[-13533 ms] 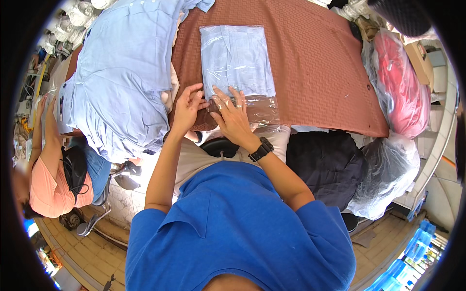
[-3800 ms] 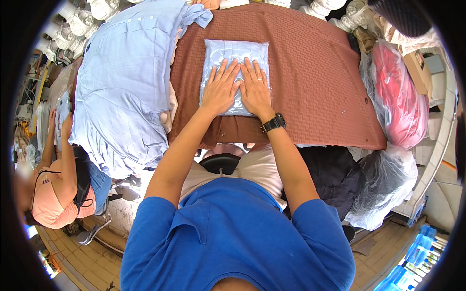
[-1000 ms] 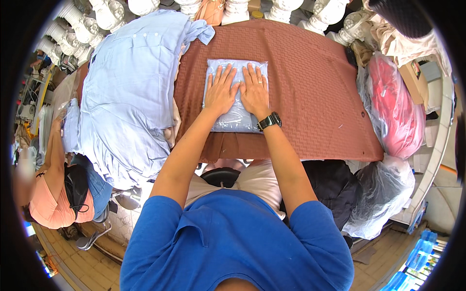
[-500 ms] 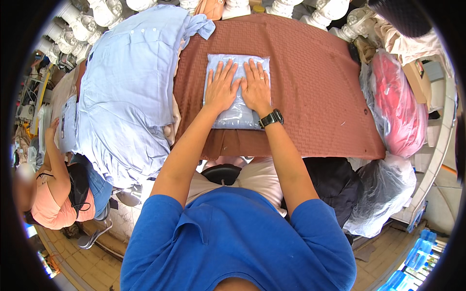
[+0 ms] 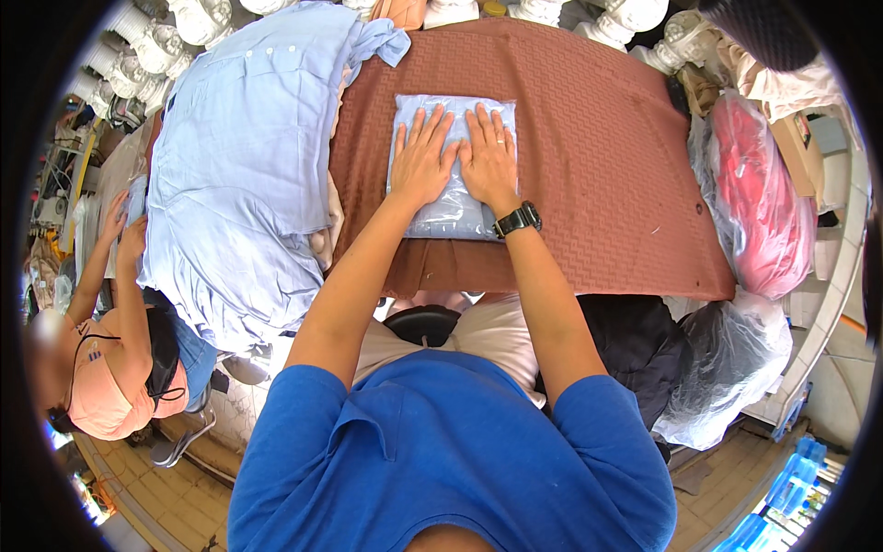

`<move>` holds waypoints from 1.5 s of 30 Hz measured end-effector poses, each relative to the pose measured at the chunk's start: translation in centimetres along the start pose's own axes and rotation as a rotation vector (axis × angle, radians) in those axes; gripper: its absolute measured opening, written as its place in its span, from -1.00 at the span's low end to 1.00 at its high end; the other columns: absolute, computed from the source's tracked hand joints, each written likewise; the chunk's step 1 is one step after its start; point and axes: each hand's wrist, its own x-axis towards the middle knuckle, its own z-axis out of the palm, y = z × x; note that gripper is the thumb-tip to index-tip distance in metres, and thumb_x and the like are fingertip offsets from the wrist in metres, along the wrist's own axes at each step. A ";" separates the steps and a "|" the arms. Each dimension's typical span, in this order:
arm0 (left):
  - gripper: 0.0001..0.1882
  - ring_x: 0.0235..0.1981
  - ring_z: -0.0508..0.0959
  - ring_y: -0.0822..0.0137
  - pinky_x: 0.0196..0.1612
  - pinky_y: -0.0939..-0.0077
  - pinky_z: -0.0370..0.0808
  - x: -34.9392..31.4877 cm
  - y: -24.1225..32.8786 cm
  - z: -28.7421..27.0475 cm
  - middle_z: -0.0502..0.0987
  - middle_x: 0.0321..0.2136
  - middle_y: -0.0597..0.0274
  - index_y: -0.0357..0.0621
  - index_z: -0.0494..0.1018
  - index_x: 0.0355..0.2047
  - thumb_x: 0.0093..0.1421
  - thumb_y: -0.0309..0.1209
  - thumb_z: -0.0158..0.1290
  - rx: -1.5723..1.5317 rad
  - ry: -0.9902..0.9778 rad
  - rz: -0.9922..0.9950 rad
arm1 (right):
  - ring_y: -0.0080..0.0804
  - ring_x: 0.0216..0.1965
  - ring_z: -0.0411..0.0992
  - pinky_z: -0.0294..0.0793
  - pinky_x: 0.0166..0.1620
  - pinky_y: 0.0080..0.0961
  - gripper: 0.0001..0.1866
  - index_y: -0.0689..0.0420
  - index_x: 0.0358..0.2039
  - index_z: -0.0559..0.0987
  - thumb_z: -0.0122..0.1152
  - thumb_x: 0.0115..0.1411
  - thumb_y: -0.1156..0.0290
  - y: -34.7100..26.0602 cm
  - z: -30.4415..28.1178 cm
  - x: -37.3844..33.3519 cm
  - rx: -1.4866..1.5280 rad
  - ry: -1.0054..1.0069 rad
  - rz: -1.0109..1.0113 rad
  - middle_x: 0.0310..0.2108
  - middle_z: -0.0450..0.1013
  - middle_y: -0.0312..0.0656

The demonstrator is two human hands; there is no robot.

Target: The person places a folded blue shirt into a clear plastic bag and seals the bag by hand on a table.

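Observation:
A folded light-blue garment in a clear plastic bag (image 5: 451,219) lies flat on the brown textured cloth (image 5: 607,175) in front of me. My left hand (image 5: 422,161) rests palm down on its left half, fingers stretched toward the far edge. On the right half lies my right hand (image 5: 488,161), also flat with fingers spread; a ring and a black wristwatch (image 5: 518,220) are on that side. The thumbs nearly meet at the middle of the bag. The hands cover much of the garment's centre.
Light-blue shirts (image 5: 248,156) are spread in a pile at the left. A co-worker in a peach top (image 5: 106,396) handles blue cloth beyond it. On the right are a plastic-wrapped red bundle (image 5: 759,198) and clear plastic (image 5: 722,377). White balusters (image 5: 607,18) line the far edge.
Both my hands stay flat on the bagged garment, with hardly any shift. At the left, the co-worker's arms have moved, and both hands are now at the blue cloth.

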 end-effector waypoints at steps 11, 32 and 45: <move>-0.42 0.50 0.04 0.07 0.47 -0.10 -0.11 -0.1 0.0 0.0 0.13 0.46 0.23 0.06 0.20 0.42 0.45 -0.08 -0.19 0.018 0.025 0.020 | 0.02 0.50 -0.04 -0.07 0.47 0.04 -0.39 0.13 0.37 0.31 -0.10 0.36 0.20 0.1 0.2 -0.1 -0.018 0.033 -0.026 0.48 0.08 -0.06; -0.42 0.49 0.04 0.06 0.48 -0.08 -0.10 -0.1 0.3 -0.1 0.13 0.46 0.22 0.03 0.22 0.41 0.45 -0.07 -0.19 0.035 0.011 0.009 | 0.00 0.51 -0.05 -0.06 0.47 0.01 -0.40 0.12 0.38 0.32 -0.08 0.36 0.20 -0.1 0.0 -0.3 -0.010 0.039 -0.006 0.49 0.06 -0.08; -0.39 0.53 -0.09 0.04 0.48 -0.17 -0.21 0.7 -0.4 -2.2 0.02 0.50 0.27 0.17 0.13 0.46 0.48 0.02 -0.26 -0.155 -0.141 -0.050 | 0.10 0.49 -0.04 -0.09 0.46 0.10 -0.41 0.14 0.36 0.33 -0.02 0.39 0.18 -0.8 -1.9 0.6 0.125 0.124 -0.021 0.47 0.08 -0.03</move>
